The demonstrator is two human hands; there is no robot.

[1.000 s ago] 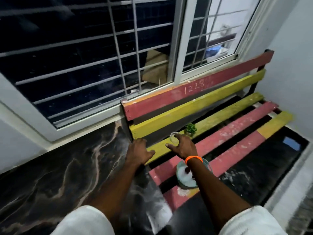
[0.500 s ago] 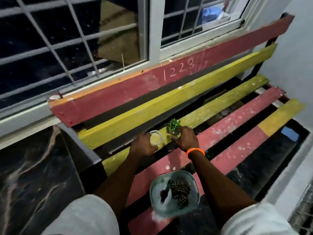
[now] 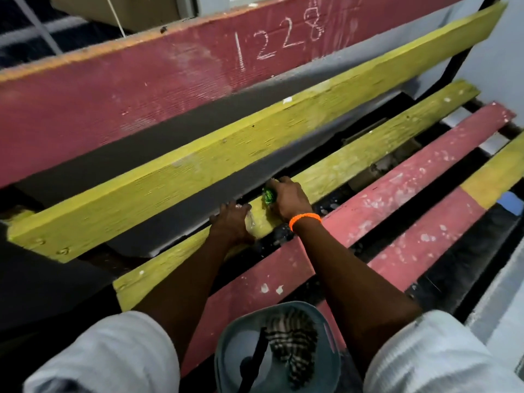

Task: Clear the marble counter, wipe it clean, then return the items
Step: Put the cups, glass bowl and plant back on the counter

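Observation:
My left hand [image 3: 232, 225] is closed around a small clear glass [image 3: 250, 219] on the yellow seat slat [image 3: 368, 157] of a painted bench. Just to its right, my right hand [image 3: 292, 201], with an orange wristband, grips a small green plant [image 3: 268, 195]; most of the plant is hidden under my fingers. A grey-green bowl [image 3: 226, 361] rests near the front of the bench between my arms. It holds a striped cloth [image 3: 293, 338] and a dark utensil [image 3: 255, 361]. The marble counter is out of view.
The bench has red [image 3: 397, 191] and yellow slats with dark gaps between them, and a red backrest [image 3: 141, 89] chalked "1228". A window frame shows at the top left. A pale wall [image 3: 507, 52] stands at the right.
The view has closed in on the bench and the counter has left the frame. Both hands moved from reaching over the slat to gripping the glass and the plant.

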